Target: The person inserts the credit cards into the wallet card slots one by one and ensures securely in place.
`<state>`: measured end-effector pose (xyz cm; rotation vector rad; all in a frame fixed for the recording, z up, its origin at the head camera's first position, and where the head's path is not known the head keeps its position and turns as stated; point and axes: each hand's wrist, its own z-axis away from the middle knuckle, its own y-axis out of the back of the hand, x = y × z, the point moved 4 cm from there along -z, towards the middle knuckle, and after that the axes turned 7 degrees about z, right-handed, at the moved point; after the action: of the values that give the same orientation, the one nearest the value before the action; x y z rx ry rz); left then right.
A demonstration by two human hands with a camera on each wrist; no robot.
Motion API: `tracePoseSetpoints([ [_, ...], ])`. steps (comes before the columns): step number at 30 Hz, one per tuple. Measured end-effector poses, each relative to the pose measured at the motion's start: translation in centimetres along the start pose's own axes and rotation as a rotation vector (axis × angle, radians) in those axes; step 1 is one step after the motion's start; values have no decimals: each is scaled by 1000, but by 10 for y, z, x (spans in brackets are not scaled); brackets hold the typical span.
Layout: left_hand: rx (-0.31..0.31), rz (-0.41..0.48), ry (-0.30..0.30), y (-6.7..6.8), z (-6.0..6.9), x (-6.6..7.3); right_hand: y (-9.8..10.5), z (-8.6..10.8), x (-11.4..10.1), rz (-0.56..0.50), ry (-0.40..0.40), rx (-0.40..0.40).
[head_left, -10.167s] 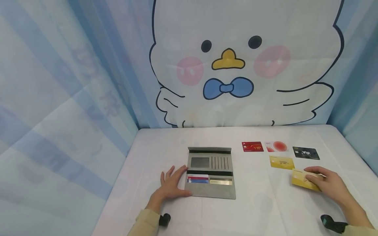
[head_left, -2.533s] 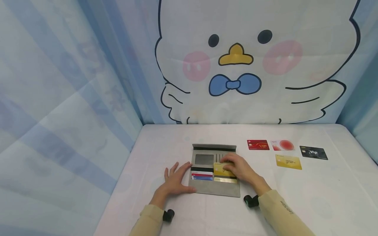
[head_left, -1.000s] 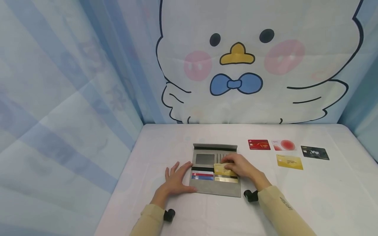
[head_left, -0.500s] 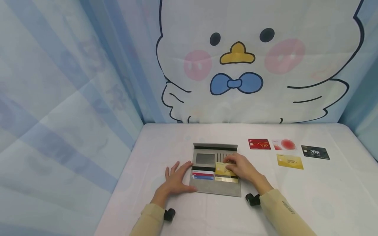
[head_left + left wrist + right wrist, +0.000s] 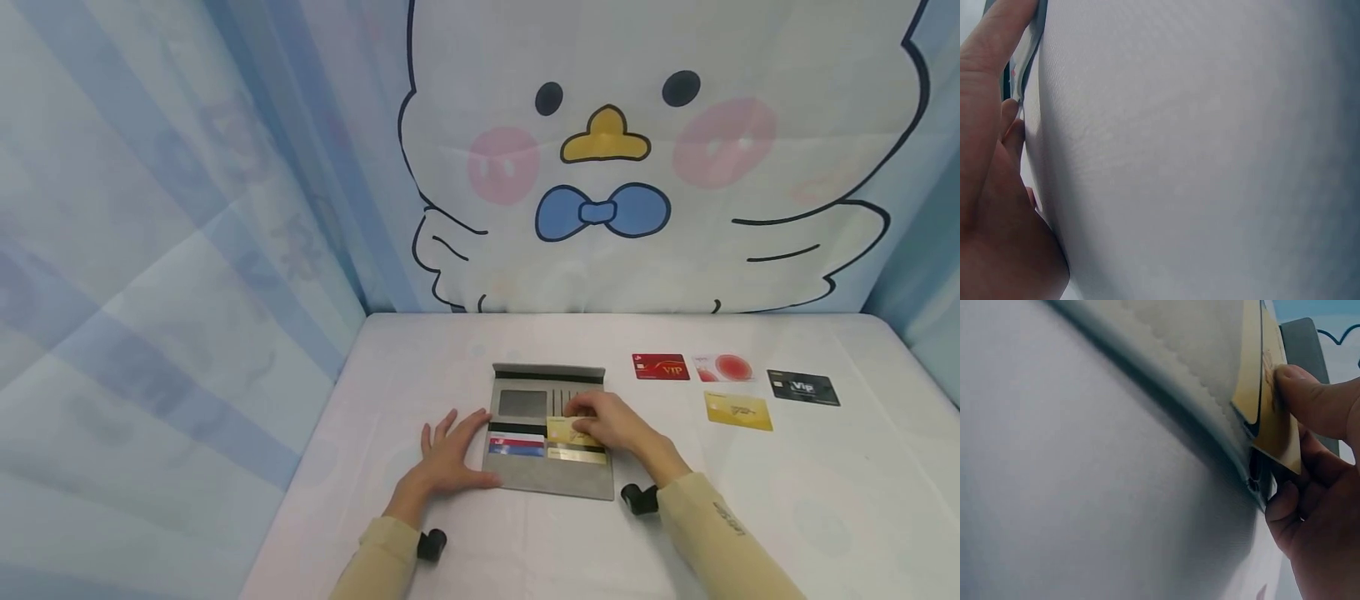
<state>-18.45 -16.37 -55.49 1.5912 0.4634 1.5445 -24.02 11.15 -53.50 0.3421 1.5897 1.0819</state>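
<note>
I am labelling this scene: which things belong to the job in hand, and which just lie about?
In the job: wallet, pinched yellow card, left hand, right hand.
Lying about, perhaps needed too: red card, white card, black card, other yellow card.

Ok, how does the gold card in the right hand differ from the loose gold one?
The held card is pinched in the right hand over the wallet; the loose card lies flat on the table. The right hand covers part of the held card; the loose card shows its whole face. Both are yellow-gold.
</note>
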Motion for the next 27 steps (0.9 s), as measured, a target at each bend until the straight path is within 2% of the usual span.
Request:
tracePoseSetpoints([
  [10,-1,2,-10,0,0,0,0,6,-2,38,-40,60],
  [16,-2,1,-9,0,-1,1,-3,9,8,-82,-66,89],
  [22,-1,-8,-6,-1,-1,-1,-5,9,5,-127,-69,73],
  [27,-5,-3,-12,-1,1,1,-3,7,2,-93,-57,39],
])
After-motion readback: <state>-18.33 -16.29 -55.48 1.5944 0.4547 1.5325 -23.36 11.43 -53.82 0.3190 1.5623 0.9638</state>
